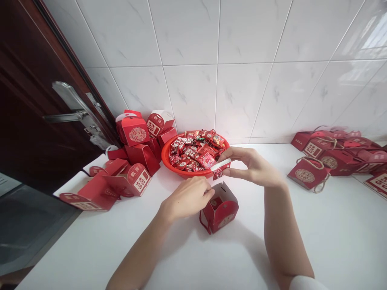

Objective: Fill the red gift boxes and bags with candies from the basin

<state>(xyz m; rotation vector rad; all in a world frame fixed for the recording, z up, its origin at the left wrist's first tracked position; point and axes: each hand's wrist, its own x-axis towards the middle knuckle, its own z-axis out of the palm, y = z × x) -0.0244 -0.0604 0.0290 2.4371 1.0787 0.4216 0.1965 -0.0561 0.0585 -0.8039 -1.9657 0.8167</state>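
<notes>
A small red gift box [225,213] with a cord handle stands open-topped on the white table, with a red wrapped piece [216,202] inside. My left hand [189,197] is closed at the box's left rim, thumb against its edge; the other fingertips are hidden. Above the far side of the box, my right hand [250,166] pinches a red-and-white candy packet [221,167] between thumb and fingers. Just behind it sits an orange-red basin [167,158] heaped with red wrapped candies [196,152].
Open red boxes [113,183] lie at the left, with more boxes [137,135] stacked behind them. Several closed red boxes [338,159] are grouped at the right, one box with a rope handle [308,173] in front. A tiled wall [193,92] bounds the back; a dark door [27,100] stands left.
</notes>
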